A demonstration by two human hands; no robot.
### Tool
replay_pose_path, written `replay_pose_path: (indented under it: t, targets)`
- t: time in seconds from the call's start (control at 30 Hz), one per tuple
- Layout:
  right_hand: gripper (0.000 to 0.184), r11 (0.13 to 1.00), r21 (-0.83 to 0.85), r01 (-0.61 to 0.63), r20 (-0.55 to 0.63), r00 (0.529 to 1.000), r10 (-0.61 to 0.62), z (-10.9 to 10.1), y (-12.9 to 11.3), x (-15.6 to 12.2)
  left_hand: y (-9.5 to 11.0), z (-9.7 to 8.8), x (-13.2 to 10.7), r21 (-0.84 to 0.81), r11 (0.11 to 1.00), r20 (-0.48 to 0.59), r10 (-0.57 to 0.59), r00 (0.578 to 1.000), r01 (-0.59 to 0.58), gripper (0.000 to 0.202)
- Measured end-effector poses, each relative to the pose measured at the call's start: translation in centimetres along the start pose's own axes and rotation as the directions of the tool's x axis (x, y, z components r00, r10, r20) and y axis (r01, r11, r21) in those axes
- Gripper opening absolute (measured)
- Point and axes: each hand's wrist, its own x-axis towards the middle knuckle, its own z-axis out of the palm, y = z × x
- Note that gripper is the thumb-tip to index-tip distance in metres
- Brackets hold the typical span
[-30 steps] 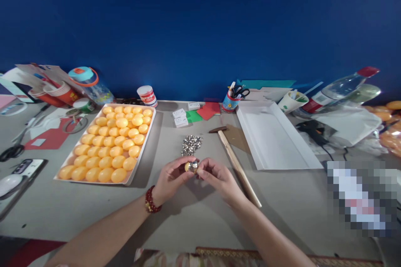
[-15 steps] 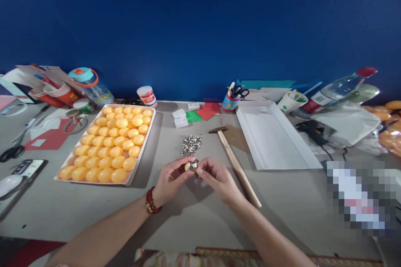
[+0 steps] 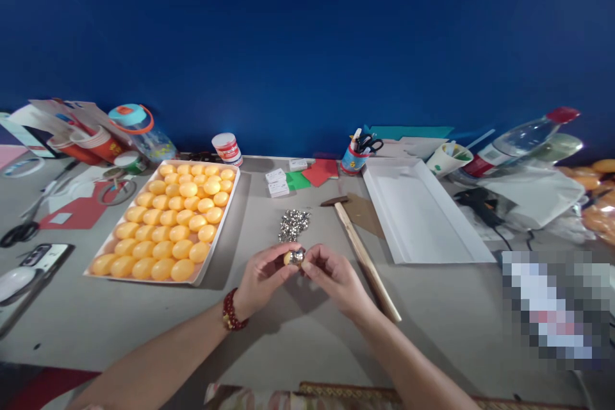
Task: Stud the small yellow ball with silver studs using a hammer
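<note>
A small orange ball with a shiny silver piece (image 3: 296,257) on its right side is between my hands, over the table. My left hand (image 3: 262,275) is closed around the orange side with thumb and fingers. At the silver side, my right hand (image 3: 334,274) pinches with thumb and forefinger; its exact contact is partly hidden. Just beyond my fingers lies a pile of small silver metal pieces (image 3: 294,224). To the right, a wooden-handled hammer (image 3: 368,259) rests on the table. On the left, a white box lid (image 3: 200,266) carries rows of orange balls (image 3: 168,218).
A white tray (image 3: 427,211) lies at the right, with a black glue gun (image 3: 480,205) beyond it. Small white boxes (image 3: 277,184), a pen cup (image 3: 354,159) and a white jar (image 3: 227,148) stand at the back. A water bottle (image 3: 523,138) leans at right.
The whole view has shifted very slightly. Both hands keep the same hold on the ball and its silver piece.
</note>
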Motion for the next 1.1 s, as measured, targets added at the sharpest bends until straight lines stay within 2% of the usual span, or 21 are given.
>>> replay_pose_path:
  t: [0.6,0.7,0.83,0.9,0.93,1.0,1.03,1.1]
  targets:
    - [0.028,0.996,-0.088,-0.002,-0.049,0.999,-0.002,0.1,-0.1,-0.1,0.2,0.1,-0.1,0.028,0.999,-0.018,0.016,1.0,-0.016,0.03]
    - [0.029,0.998,-0.056,-0.01,-0.067,0.998,0.006,0.2,-0.2,-0.2,0.1,0.2,-0.1,-0.044,0.999,-0.009,-0.013,1.0,0.013,0.031]
    - [0.03,0.999,0.046,-0.007,-0.048,0.999,0.01,0.0,-0.7,-0.3,-0.1,0.4,0.0,-0.249,0.968,0.032,-0.028,0.999,0.035,0.033]
    - [0.031,1.0,0.001,0.017,-0.056,0.998,-0.017,-0.7,-1.0,-0.2,-0.1,0.3,0.1,-0.327,0.944,0.043,-0.017,0.999,0.031,0.033]
    - [0.03,0.996,-0.084,0.034,-0.084,0.996,-0.041,-1.3,-1.1,-0.2,0.0,0.3,0.1,-0.352,0.936,0.047,-0.013,0.999,0.029,0.033]
    - [0.025,0.92,-0.388,0.062,-0.178,0.974,-0.141,-2.8,-1.1,0.2,0.1,0.1,0.2,-0.378,0.925,0.056,-0.015,0.998,0.035,0.034]
    - [0.022,0.824,-0.565,0.054,-0.21,0.955,-0.207,-3.7,-1.1,0.4,0.2,0.0,0.2,-0.384,0.922,0.063,-0.017,0.998,0.04,0.034]
    - [0.02,0.567,-0.823,0.019,-0.2,0.926,-0.321,-5.4,-0.7,0.9,0.1,-0.2,0.2,-0.397,0.917,0.077,-0.008,0.997,0.038,0.034]
